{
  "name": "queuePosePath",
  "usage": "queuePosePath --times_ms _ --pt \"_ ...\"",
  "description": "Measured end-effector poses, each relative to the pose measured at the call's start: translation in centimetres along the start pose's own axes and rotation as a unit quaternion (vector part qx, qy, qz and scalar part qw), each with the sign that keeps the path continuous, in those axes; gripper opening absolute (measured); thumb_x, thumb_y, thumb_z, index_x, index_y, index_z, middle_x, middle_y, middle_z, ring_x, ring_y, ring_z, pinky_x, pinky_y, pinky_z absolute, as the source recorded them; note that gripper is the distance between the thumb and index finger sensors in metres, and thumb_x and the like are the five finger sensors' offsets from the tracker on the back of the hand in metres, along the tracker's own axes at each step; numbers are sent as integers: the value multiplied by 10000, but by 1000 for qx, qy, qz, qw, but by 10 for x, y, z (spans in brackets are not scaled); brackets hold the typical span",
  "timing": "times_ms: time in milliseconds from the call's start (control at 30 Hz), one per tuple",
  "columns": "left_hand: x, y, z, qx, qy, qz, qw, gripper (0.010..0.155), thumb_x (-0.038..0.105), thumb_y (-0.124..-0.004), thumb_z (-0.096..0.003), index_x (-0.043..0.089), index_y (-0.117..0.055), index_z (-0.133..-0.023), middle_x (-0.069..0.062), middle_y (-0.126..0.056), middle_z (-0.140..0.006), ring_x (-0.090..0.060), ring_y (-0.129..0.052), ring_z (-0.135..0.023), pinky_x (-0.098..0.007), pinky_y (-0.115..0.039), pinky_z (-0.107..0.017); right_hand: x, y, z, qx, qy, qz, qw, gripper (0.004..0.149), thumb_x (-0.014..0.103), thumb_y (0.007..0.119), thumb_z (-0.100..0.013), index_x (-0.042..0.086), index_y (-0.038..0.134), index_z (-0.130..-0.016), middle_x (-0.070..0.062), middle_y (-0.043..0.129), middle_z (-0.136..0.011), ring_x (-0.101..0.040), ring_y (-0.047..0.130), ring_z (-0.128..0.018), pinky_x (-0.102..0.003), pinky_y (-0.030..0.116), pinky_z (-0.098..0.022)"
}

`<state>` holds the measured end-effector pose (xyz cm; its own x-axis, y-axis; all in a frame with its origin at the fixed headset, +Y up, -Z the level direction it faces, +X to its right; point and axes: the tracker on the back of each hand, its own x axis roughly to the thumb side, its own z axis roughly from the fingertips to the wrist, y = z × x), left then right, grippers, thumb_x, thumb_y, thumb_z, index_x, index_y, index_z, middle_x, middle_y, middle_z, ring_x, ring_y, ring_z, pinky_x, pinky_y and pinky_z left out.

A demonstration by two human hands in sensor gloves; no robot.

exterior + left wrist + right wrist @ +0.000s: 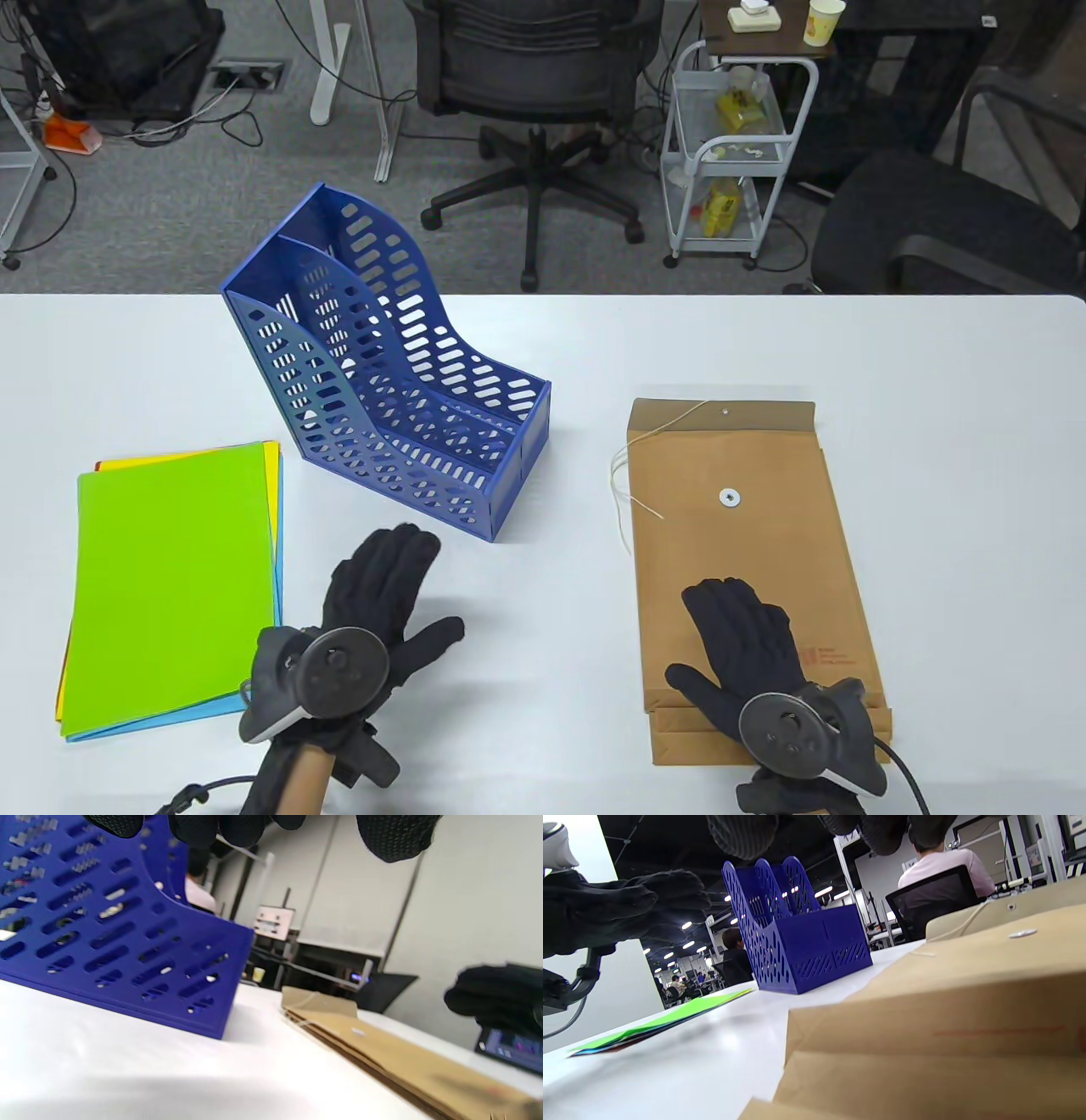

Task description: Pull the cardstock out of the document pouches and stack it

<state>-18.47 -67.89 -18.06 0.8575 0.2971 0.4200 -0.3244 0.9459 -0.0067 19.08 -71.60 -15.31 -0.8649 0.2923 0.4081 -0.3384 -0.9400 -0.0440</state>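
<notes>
Cardstock stack [174, 586] laid at 9 o'clock on tabletop [543, 594], kraft pouches [747, 560] at 3 o'clock awaiting emptying, right hand [747, 637] pressed flat on top pouch, left hand [382, 594] spread, holding nothing.

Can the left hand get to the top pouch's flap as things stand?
Probably yes. The left hand hovers open over bare table, and nothing lies between it and the flap. The right hand rests only on the pouch's near end.
</notes>
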Motion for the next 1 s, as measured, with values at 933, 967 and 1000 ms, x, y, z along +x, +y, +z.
queuePosePath --times_ms 933,967,1000 --pt "10 -55 1 -102 -90 -9 991 808 589 -668 -602 158 -363 -1214 -193 -447 -1265 -470 -471 -1129 -746 -466 -739 -3 15 -1 49 10 24 998 738 557 500 -695 124 266 -1244 -219 412 -1253 -518 408 -1142 -717 410 -749" --pt "9 -55 1 -101 -88 -6 991 808 587 -668 -602 156 -363 -1214 -194 -449 -1264 -469 -475 -1128 -745 -467 -739 -3 15 -1 49 10 23 998 739 557 500 -695 122 265 -1244 -220 413 -1253 -518 411 -1141 -718 410 -748" --pt "8 -55 1 -99 -86 -6 991 806 585 -669 -602 153 -367 -1213 -196 -452 -1262 -470 -477 -1126 -745 -467 -738 -3 15 -1 48 9 22 999 738 556 500 -695 123 265 -1244 -219 414 -1253 -519 413 -1140 -717 412 -748"
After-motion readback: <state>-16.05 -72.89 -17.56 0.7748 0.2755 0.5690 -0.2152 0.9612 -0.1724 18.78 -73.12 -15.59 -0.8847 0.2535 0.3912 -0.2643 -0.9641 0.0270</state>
